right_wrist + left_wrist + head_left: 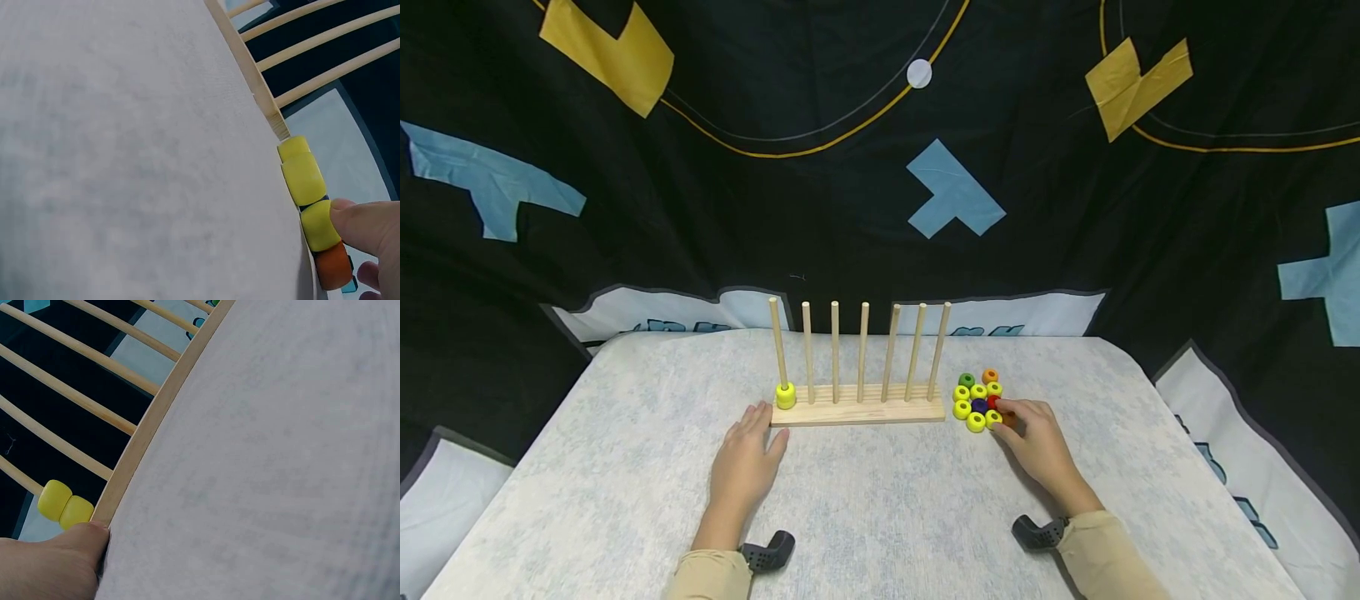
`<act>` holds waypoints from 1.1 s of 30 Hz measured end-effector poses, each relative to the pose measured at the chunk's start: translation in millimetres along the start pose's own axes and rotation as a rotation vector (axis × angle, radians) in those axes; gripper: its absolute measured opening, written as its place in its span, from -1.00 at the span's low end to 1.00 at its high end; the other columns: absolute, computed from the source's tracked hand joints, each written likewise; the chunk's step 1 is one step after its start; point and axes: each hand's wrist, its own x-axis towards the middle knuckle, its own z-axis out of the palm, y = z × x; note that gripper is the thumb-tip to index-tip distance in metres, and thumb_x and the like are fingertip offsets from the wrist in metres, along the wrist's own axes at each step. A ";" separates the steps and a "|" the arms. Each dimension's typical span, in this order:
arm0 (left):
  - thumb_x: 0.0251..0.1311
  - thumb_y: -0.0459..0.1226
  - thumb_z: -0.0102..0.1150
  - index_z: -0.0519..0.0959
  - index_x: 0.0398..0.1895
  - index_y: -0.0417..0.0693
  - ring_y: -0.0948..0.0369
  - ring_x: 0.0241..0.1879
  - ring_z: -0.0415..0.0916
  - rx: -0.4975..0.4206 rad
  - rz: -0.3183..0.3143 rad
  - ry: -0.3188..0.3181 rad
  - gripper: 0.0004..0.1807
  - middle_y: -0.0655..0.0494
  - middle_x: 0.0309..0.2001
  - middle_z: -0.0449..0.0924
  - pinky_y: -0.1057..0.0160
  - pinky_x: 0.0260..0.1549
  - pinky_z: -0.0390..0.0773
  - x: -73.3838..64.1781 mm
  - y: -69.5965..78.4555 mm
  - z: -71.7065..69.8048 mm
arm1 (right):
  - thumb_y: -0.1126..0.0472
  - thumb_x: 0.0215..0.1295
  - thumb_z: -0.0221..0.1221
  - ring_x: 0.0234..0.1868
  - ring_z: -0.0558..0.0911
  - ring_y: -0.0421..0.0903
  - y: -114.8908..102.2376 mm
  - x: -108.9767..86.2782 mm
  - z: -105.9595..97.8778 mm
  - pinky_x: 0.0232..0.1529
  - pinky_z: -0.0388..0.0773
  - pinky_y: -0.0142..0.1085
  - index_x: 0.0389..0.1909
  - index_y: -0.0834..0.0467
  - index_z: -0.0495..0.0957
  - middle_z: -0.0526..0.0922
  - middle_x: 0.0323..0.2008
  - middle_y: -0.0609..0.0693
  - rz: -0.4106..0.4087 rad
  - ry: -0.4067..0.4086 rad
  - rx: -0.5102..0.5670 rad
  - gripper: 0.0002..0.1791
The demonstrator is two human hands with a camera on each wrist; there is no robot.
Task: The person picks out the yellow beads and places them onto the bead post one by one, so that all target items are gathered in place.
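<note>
A wooden peg rack [859, 412] with several upright pegs stands mid-table. Two yellow beads [66, 505] are stacked on its leftmost peg. My left hand [745, 457] rests at the rack's left end, fingers straight, thumb against the base's front corner. Right of the rack lies a cluster of beads: several yellow, a green bead [966, 380], an orange bead [990, 376], a dark blue bead [979, 406] and a red bead [992, 402]. With thumb and forefinger, my right hand [1036, 439] pinches a yellow bead [320, 226] at the cluster's near right side. Beside it, a brown-orange bead [334, 266] is partly hidden by the fingers.
A pale mottled cloth covers the table [880, 508]. Behind it hangs a black curtain [820, 225] with blue and yellow patches. Both wrists carry black camera mounts, one on the left [767, 552] and one on the right [1039, 533].
</note>
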 end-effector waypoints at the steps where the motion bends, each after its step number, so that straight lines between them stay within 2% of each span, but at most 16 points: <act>1: 0.43 -0.06 0.06 0.23 0.45 -0.31 -0.13 0.53 0.07 0.000 0.000 0.000 -0.31 -0.20 0.50 0.18 -0.14 0.52 0.05 0.1 0.0 0.0 | 0.18 0.27 0.34 0.17 0.45 0.06 -0.5 1.0 0.6 0.17 0.49 0.04 0.15 0.18 0.59 0.66 0.07 0.11 0.002 -0.007 -0.004 -0.56; 8: 0.43 -0.07 0.05 0.23 0.45 -0.31 -0.13 0.53 0.07 0.000 0.001 -0.002 -0.32 -0.20 0.49 0.19 -0.13 0.52 0.04 0.7 0.1 0.3 | 0.17 0.27 0.34 0.19 0.44 0.07 -2.6 4.5 1.8 0.16 0.50 0.04 0.17 0.18 0.58 0.64 0.11 0.12 0.010 -0.041 -0.019 -0.55; 33: 0.43 -0.07 0.05 0.24 0.46 -0.28 -0.12 0.53 0.07 0.003 -0.011 -0.003 -0.32 -0.19 0.49 0.20 -0.13 0.52 0.05 0.3 1.0 -0.3 | 0.13 0.28 0.34 0.25 0.44 0.11 -3.5 5.6 3.7 0.24 0.49 0.10 0.19 0.19 0.57 0.64 0.09 0.15 0.032 -0.064 -0.053 -0.52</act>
